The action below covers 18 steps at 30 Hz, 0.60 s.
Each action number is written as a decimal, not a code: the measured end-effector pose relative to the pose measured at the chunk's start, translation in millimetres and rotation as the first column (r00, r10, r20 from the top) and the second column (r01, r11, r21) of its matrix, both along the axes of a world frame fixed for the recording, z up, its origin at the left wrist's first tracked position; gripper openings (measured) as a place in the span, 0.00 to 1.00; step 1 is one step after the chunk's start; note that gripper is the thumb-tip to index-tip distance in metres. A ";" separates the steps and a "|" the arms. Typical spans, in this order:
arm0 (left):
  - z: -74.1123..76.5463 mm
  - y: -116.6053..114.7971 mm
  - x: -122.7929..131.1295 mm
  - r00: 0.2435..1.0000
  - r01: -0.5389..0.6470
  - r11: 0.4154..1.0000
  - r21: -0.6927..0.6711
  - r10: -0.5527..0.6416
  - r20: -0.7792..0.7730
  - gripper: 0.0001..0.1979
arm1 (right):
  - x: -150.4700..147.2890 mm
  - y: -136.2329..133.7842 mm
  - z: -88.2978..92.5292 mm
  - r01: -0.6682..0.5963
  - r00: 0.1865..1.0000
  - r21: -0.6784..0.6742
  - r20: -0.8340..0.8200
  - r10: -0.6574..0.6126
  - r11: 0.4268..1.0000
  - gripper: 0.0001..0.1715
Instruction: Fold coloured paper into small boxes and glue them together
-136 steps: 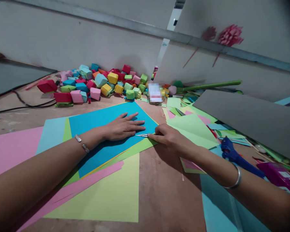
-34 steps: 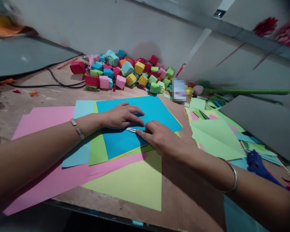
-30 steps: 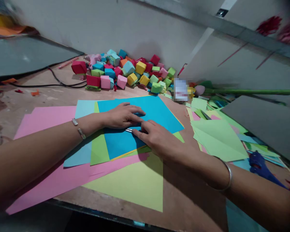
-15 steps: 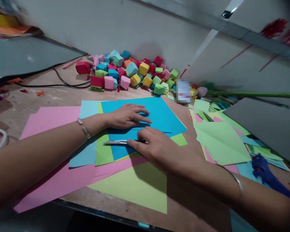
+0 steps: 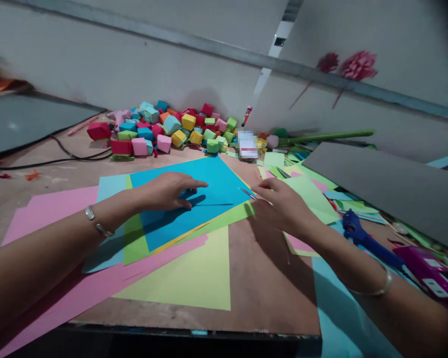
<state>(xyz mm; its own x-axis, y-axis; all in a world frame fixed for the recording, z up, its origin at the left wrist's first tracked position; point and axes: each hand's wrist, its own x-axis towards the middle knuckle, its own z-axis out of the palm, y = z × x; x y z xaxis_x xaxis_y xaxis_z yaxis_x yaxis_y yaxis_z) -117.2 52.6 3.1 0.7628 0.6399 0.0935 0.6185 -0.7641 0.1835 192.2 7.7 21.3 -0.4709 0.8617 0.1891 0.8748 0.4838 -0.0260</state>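
Observation:
My left hand (image 5: 168, 191) is over the blue sheet (image 5: 209, 174), its index finger stretched out and its thumb apart, holding nothing. A thin dark straight line (image 5: 216, 204) runs across the sheet from near my thumb; I cannot tell whether it is a slit. At the sheet's right corner, my right hand (image 5: 280, 199) grips a slim, pointed metal blade (image 5: 249, 193) aimed left. Its handle is hidden in my fingers. Yellow and green paper (image 5: 134, 243) show from under the blue sheet. Light blue (image 5: 106, 248), pink (image 5: 48, 283) and pale yellow sheets (image 5: 194, 278) lie beneath or beside it.
Many colourful paper cubes (image 5: 164, 129) are heaped against the wall. To the right are pale green paper pieces (image 5: 313, 196), a blue glue gun (image 5: 358, 231), a magenta object (image 5: 429, 273) and a grey board (image 5: 388, 184). A black cable (image 5: 59, 160) lies at left.
My right hand, with the blade, has moved right, from the middle of the blue sheet to its right corner. My left hand's fingers have drawn in from lying flat. The view has shifted right.

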 end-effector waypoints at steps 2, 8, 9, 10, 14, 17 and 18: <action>2.2 -2.2 5.1 1.000 0.000 1.000 -0.014 0.000 -0.021 0.29 | -23.4 5.7 6.1 -0.059 0.998 -0.097 -0.008 0.058 0.994 0.18; 6.5 -10.8 11.3 0.999 -0.020 1.000 -0.006 0.020 -0.031 0.29 | -65.5 31.9 -10.7 -0.059 0.998 -0.200 -0.019 0.056 0.978 0.12; 7.8 -10.9 9.6 0.999 -0.027 1.000 -0.005 0.027 -0.021 0.29 | -66.8 34.2 -14.6 -0.049 0.999 -0.207 -0.032 0.043 0.977 0.11; 9.5 -9.8 6.9 0.999 -0.039 0.999 0.001 0.039 -0.006 0.28 | -66.4 35.6 -17.3 -0.041 0.998 -0.208 -0.051 0.031 0.977 0.09; 16.8 7.5 -10.8 0.988 -0.141 0.988 0.060 0.137 0.075 0.23 | -41.5 35.7 -10.3 0.000 0.990 -0.178 -0.137 -0.025 0.984 0.07; 19.4 26.6 -20.0 0.984 -0.163 0.984 0.065 0.158 0.086 0.21 | 9.7 34.0 8.2 0.108 0.976 -0.160 -0.172 -0.135 0.981 0.06; 19.4 32.1 -20.3 0.986 -0.153 0.987 0.057 0.149 0.078 0.20 | 31.8 33.2 14.6 0.171 0.965 -0.148 -0.173 -0.195 0.974 0.07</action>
